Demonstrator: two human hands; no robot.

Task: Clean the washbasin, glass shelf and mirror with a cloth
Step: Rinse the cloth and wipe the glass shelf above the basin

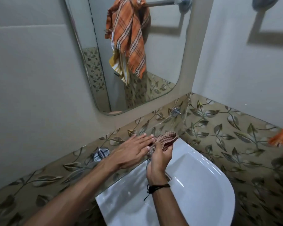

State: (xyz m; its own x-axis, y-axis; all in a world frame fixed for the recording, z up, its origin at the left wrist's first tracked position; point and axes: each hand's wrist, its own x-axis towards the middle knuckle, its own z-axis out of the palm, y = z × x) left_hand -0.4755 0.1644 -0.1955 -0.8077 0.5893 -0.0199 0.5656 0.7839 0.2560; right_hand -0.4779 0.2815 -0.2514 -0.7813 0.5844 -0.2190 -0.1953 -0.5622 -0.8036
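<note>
A brown checked cloth (166, 139) is bunched above the back of the white washbasin (203, 185), at the right end of the glass shelf (82, 170). My right hand (159, 162) grips the cloth from below, fingers curled round it. My left hand (131, 150) lies flat with straight fingers, its fingertips touching the cloth's left side. The glass shelf runs along the leaf-patterned tiles under the mirror (162, 54). The tap is largely hidden behind my hands.
A chrome shelf bracket (100, 153) sits left of my left hand, another chrome fitting (176, 111) under the mirror. The mirror reflects an orange plaid towel (129, 41) on a rail. An orange cloth edge (282, 138) shows at the right border. Walls close in on both sides.
</note>
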